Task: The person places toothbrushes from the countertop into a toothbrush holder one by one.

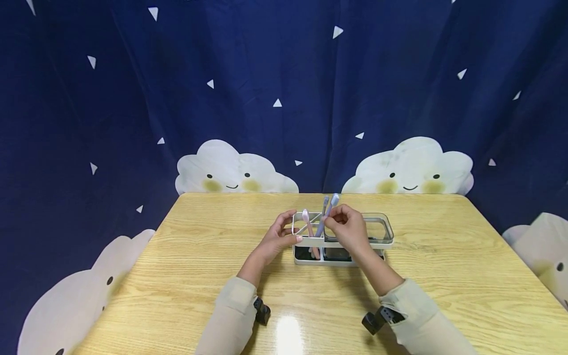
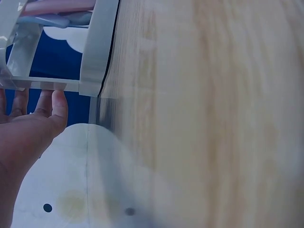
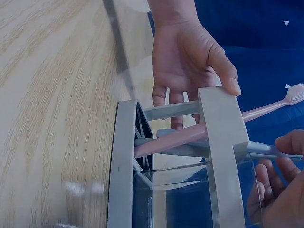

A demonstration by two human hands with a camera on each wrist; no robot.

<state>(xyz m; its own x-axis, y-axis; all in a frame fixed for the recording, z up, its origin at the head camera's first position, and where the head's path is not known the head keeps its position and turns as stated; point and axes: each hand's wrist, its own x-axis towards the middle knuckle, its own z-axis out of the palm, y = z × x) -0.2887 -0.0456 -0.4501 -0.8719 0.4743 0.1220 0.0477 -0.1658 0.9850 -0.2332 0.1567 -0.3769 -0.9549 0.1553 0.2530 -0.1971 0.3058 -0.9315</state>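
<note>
A white toothbrush holder [image 1: 350,263] with a dark base stands on the table. My left hand [image 1: 277,238] grips its left end, thumb at the front upper corner and fingers behind. In the left wrist view, fingertips of the left hand [image 2: 35,124] meet the upper rail [image 2: 71,85]. A pink toothbrush [image 3: 175,137] leans through the left compartment, bristles up. Just right of it slant a light-blue toothbrush [image 1: 335,199] and a grey-blue one [image 1: 326,201]. My right hand [image 1: 349,229] pinches the light-blue toothbrush between thumb and forefinger above the top frame.
A clear bin [image 1: 377,228] fills the holder's right part, behind the right wrist. Wooden tabletop [image 1: 199,246] surrounds the holder. At the table's far edge hangs a dark blue curtain [image 1: 266,59] with white clouds and triangles. Each wrist carries a small black camera [image 1: 263,311].
</note>
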